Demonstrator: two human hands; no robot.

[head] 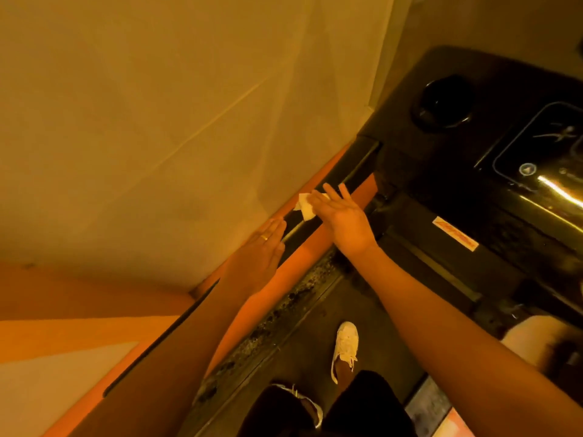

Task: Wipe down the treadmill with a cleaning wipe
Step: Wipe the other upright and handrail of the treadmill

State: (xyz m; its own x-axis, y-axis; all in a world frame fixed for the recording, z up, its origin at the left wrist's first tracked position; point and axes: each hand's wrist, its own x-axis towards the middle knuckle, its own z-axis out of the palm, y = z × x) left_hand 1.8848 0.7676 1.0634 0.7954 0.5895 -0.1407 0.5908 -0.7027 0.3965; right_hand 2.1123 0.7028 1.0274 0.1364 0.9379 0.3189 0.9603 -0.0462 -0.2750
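The head view takes in one treadmill, two hands, one wipe and two shoes.

One small white crumpled cleaning wipe (304, 208) lies on the black top strip of the treadmill's long orange-sided handrail (356, 174). The right hand (342, 216) lies flat on it, fingers straight and together, pressing it down against the rail. Part of the wipe pokes out past the fingertips on the wall side.

The left hand (264, 247) rests nearer on the same rail, also flat, with fingers extended and holding nothing. It wears one thin gold ring (266, 237). The two hands are close but apart.

To the right rises the treadmill's matte black console (504, 77), with one round recessed cup holder (441, 102) and one glossy dark display panel (542, 146) that catches a bright reflection. One slanted orange-and-white sticker (456, 233) sits on the dark housing below.

The dark deck edge (284, 310) beside the belt looks speckled and grimy. Two white lace-up shoes (345, 345) stand on the belt. A plain beige wall (157, 121) runs along the left.
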